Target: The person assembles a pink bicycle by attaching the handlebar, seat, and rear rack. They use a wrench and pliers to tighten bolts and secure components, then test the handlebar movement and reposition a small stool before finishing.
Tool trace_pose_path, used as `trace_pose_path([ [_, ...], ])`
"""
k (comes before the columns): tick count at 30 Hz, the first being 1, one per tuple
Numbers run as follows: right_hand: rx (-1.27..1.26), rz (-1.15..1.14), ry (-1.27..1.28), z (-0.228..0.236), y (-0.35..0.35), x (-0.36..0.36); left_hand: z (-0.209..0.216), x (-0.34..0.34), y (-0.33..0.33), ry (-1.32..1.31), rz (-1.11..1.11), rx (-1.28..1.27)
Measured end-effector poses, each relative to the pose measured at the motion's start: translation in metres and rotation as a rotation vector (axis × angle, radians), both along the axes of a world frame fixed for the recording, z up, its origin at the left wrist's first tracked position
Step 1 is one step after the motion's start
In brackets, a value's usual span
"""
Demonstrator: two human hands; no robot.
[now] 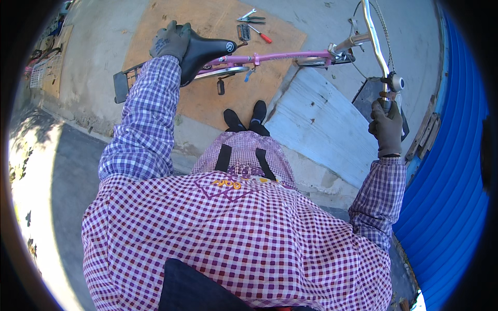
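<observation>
A pink bicycle (290, 55) stands across in front of me, its saddle end to the left and its handlebar end to the right. My left hand (170, 42), in a grey glove, is closed over the back of the black saddle (207, 48). On the right, my gloved right hand (387, 127) wraps around the near end of the silver handlebar (378, 47); the grip is mostly hidden under it. Just beyond that hand sits a round silver bell (397, 83). A pedal (221, 87) hangs on the near side, and a dark rear rack (121, 87) shows beside my left forearm.
On a brown board (202, 111) lie a red-handled screwdriver (265, 38), pliers (251, 19), a wrench (249, 13) and a loose black pedal (243, 32). A pale blue panel (316, 122) lies near my feet. A blue corrugated wall (446, 197) rises at right; a wire basket (39, 74) stands far left.
</observation>
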State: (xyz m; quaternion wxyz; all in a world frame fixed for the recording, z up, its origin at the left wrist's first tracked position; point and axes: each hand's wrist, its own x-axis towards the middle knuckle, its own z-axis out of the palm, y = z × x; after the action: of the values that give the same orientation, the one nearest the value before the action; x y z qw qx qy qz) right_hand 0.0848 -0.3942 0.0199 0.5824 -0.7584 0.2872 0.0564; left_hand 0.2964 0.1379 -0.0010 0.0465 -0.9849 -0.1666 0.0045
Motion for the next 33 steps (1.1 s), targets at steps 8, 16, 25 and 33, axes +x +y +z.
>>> trace_pose_path([
  [8, 0.045, -0.102, 0.024, -0.001, 0.043, -0.020, -0.005, -0.009, 0.002, 0.002, -0.024, 0.008],
  [16, -0.007, -0.063, 0.118, -0.005, 0.004, -0.023, -0.015, -0.026, -0.001, -0.023, -0.053, -0.030],
  [25, 0.071, -0.038, 0.154, -0.004, 0.005, -0.048, -0.025, -0.026, 0.007, 0.073, -0.079, -0.002],
  [33, 0.050, -0.029, 0.137, -0.005, -0.010, -0.074, -0.023, -0.026, -0.018, 0.261, -0.223, 0.009],
])
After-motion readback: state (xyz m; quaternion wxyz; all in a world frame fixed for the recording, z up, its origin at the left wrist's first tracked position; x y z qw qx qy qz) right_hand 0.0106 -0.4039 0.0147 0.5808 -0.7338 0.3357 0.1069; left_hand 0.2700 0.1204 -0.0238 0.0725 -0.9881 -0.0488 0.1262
